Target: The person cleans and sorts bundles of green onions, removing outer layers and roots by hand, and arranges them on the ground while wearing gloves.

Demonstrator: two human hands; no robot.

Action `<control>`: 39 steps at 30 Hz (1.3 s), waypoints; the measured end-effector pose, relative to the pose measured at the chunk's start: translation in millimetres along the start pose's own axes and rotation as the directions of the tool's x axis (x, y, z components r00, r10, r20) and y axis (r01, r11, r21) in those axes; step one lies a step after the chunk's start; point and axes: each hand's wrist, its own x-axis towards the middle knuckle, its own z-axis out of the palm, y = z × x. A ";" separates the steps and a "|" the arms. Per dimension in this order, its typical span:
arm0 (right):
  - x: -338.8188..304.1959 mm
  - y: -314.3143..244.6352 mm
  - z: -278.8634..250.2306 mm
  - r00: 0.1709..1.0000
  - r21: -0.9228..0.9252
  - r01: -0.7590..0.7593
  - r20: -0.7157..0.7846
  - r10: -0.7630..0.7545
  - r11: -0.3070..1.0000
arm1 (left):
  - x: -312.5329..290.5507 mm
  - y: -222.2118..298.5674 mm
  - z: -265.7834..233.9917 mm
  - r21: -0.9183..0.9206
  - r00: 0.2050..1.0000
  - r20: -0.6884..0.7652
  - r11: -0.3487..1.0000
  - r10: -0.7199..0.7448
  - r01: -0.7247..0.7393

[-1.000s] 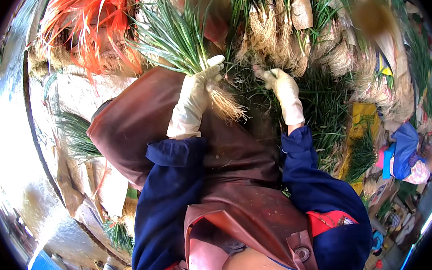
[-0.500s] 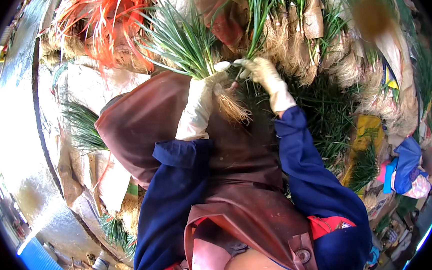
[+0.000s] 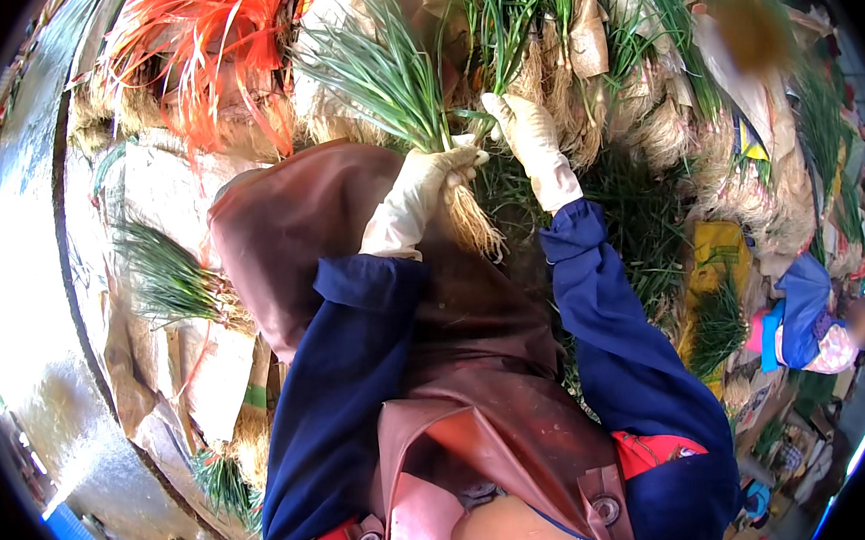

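My left hand (image 3: 425,188), in a pale glove, is closed around a bunch of green chive-like stalks (image 3: 389,77) just above its straw-coloured roots (image 3: 474,229). The leaves fan up and to the left. My right hand (image 3: 529,141), also gloved, reaches up beside the bunch, with its fingers among green stalks at the pile (image 3: 515,8) in front. Whether it grips any of them I cannot tell. Both forearms wear dark blue sleeves over a brown apron (image 3: 329,217).
Heaps of rooted green bunches (image 3: 642,105) lie ahead and to the right. Orange plastic strings (image 3: 206,45) lie at the upper left. Another loose bunch (image 3: 168,283) rests on sacking to the left. A person in blue (image 3: 807,314) sits at the right.
My right hand has moved up and left from beside the roots to the stalks above the held bunch. The left hand keeps its hold on the bunch.
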 end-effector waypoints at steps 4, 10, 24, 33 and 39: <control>-0.4 16.9 -11.4 0.998 0.164 -0.057 -0.028 0.062 0.985 | 5.1 -3.8 21.9 -0.272 0.992 0.072 0.955 -0.102 0.118; -5.6 123.6 -100.7 0.931 0.621 -0.292 0.009 0.366 0.727 | -56.1 -0.6 9.5 -0.441 0.973 0.230 0.891 -0.008 0.112; -26.7 -39.3 -5.4 0.895 0.825 0.018 0.238 -0.377 0.565 | -63.1 2.5 11.0 -0.664 0.978 0.206 0.739 0.039 0.110; -2.2 -21.0 8.7 0.916 0.440 0.376 -0.047 -0.398 0.815 | -64.1 34.7 33.8 -0.427 0.991 -0.060 0.900 -0.124 0.087; 77.4 -2.4 -24.9 0.973 0.339 0.024 -0.222 0.056 0.941 | -101.4 100.2 31.8 -0.564 0.907 0.214 0.804 0.363 -0.189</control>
